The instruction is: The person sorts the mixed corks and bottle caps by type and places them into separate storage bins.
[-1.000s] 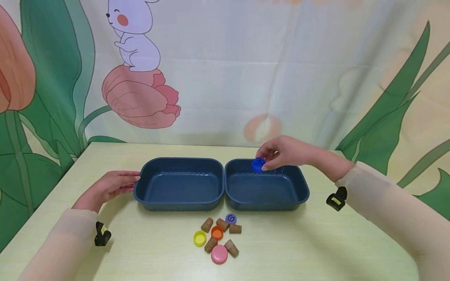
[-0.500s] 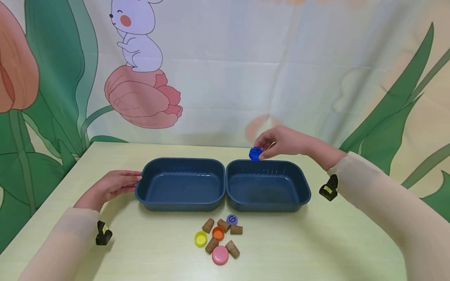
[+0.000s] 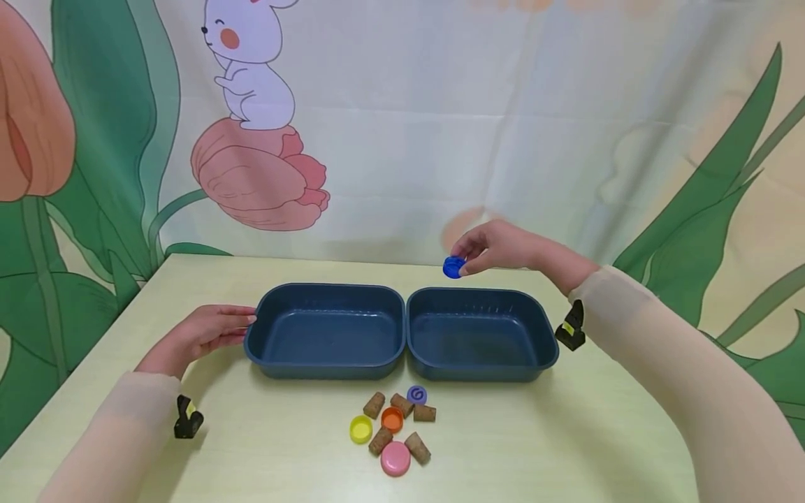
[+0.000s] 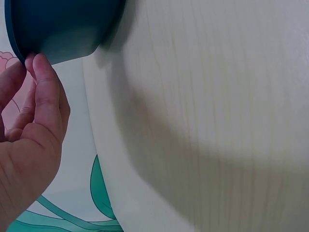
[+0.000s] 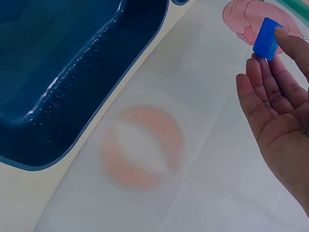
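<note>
- By the right tray (image 3: 479, 370), the right hand (image 3: 499, 244) is raising a pinched blue cap (image 3: 453, 267).
- Left of that tray, the left hand (image 3: 204, 328) is touching the left tray (image 3: 323, 370), seemingly unclenched.

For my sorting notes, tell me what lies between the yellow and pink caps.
One cork lies between the yellow cap and pink cap, in the head view.

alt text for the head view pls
A person's right hand holds up a blue cap near the far rim of the right dark blue tray; the left hand touches the outer end of the left tray. On the table in front lie five corks and four round pieces: yellow, orange, pink and purple.
</note>
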### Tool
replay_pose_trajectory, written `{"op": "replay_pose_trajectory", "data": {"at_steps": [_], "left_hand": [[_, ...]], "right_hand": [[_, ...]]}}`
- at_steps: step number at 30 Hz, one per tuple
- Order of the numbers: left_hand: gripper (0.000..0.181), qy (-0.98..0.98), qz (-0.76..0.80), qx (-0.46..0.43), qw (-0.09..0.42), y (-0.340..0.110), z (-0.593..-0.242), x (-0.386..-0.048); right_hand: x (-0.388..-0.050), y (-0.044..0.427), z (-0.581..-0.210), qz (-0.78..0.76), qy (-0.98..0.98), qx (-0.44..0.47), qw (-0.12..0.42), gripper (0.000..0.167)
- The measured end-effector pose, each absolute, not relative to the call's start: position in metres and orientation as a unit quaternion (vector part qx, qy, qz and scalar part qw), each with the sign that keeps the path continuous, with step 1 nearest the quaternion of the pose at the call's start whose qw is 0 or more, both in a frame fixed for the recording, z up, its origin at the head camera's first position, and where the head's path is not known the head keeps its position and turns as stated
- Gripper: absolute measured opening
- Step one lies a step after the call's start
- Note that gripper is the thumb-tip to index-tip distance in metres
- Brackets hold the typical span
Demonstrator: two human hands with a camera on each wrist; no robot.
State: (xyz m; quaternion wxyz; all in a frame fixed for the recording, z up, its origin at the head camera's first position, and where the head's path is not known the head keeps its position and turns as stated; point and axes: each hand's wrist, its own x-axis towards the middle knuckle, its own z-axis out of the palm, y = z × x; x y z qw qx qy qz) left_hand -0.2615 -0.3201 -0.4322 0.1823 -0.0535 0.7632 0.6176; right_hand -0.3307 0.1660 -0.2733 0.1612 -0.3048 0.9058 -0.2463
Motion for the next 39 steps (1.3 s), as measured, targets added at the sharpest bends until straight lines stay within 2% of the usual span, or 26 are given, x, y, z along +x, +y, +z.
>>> {"op": "replay_pose_trajectory", "data": {"at_steps": [10,28,39], "left_hand": [[0.059,0.769,0.61,-0.057,0.182,-0.319,-0.429,-0.26],[0.06,0.777,0.597,-0.068,0.19,-0.318,-0.428,-0.259],[0.06,0.774,0.598,-0.076,0.194,-0.319,-0.427,-0.259]], "right_hand": [[-0.345,0.164,-0.288,-0.264,0.891,-0.326,0.177,0.03],[-0.366,0.152,-0.34,-0.256,0.889,-0.301,0.231,0.033],[-0.374,0.148,-0.355,-0.239,0.884,-0.318,0.245,0.032]]}}
